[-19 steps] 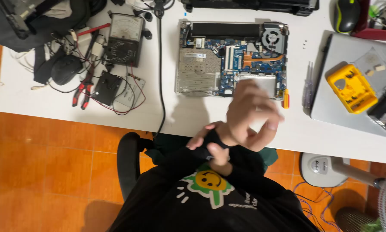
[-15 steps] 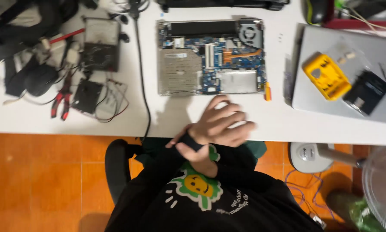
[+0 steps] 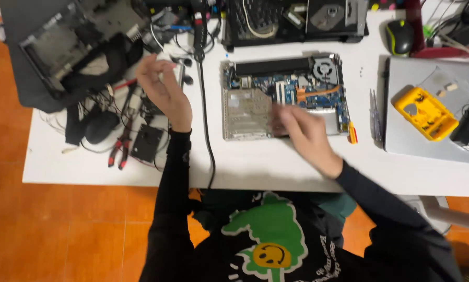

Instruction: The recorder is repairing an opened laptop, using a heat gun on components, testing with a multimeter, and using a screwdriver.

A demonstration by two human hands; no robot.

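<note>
White workbench over orange tile floor, hands now spread apart.
Both hands were clasped together at the table's near edge 0.5 s ago; since then the right hand (image 3: 303, 130) has come to rest, blurred, grip unreadable, on the opened laptop chassis (image 3: 284, 96), while the left hand (image 3: 161, 90) is lifted open and empty above the red-handled pliers (image 3: 118, 151) and cable tangle (image 3: 96, 112); beyond it, a black laptop shell (image 3: 72, 39).

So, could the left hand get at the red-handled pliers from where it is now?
Probably yes. The left hand is raised, open and holding nothing, just right of the pliers, which lie exposed among loose wires on the table, with nothing on top of them.
</note>
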